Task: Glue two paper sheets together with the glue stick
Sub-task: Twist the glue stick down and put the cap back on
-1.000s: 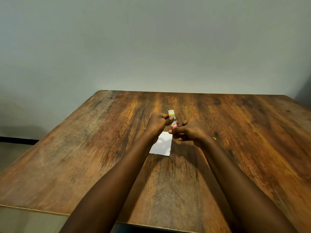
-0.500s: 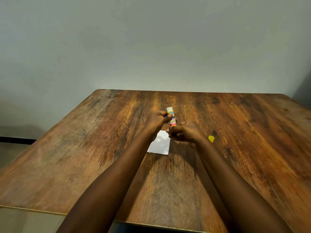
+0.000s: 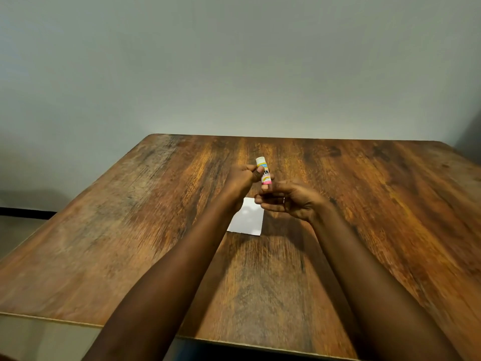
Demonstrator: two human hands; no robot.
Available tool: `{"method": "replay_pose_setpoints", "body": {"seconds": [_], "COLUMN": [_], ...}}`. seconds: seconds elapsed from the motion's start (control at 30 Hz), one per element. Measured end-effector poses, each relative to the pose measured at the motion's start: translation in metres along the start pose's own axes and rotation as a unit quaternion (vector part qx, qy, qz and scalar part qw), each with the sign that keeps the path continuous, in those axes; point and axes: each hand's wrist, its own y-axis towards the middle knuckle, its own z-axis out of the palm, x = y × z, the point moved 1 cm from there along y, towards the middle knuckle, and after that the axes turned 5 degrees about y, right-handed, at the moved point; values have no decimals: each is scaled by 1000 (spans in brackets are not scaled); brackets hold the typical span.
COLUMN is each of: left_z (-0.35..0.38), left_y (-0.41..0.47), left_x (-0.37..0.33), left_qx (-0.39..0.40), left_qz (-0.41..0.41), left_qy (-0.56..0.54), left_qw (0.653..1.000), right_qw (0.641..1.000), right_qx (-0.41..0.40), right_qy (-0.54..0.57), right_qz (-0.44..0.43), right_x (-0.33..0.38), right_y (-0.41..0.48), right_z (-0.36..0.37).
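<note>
Far left, bare brown wood of the desk (image 3: 117, 230) running back to a grey wall (image 3: 234, 61). Above its middle, clenched round the upper half of the glue stick (image 3: 264, 171): the left grip (image 3: 242, 175), thumb laid across the label. Held nearly upright, white end up, pink base down, clear of the desk. Below and between the wrists, flat on the desk, a white paper sheet (image 3: 247, 217), its left corner hidden by the forearm; one sheet or two stacked, cannot tell. To the right, pinching the pink base from beneath: the right grip (image 3: 289, 201), remaining fingers curled in.
</note>
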Motion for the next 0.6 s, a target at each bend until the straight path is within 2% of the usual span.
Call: {"method": "replay_pose_setpoints", "body": {"seconds": [0.1,0.2,0.23,0.3,0.37,0.43,0.5,0.6], "left_z": [2,7,7,6,2,-3,-6,-4], "left_y": [-2,-1,-1,-1,0,0,1,1], "left_x": [4,4,3,1,2,3,5,6], "left_qx": [-32,-46,-48,-48,-49,-52,-50,-56], "left_qz": [4,13,14,8,4,2,-5,4], "left_qy": [28,43,45,32,29,30,25,40], "left_qw": [999,998,998,998,998,998,998,998], "right_qw": [991,928,918,943,979,996,1000,997], "right_qx": [-76,-201,-213,-169,-79,-14,1,-25], "right_qy": [-106,-292,-310,-261,-172,-82,-28,-70], "right_qz": [-41,-113,-128,-119,-77,-34,-7,-23], "right_x": [-1,-10,-12,-13,-10,-7,-5,-5], "right_y": [-1,6,7,7,4,3,2,2], "right_z": [1,8,11,11,8,4,1,1]}}
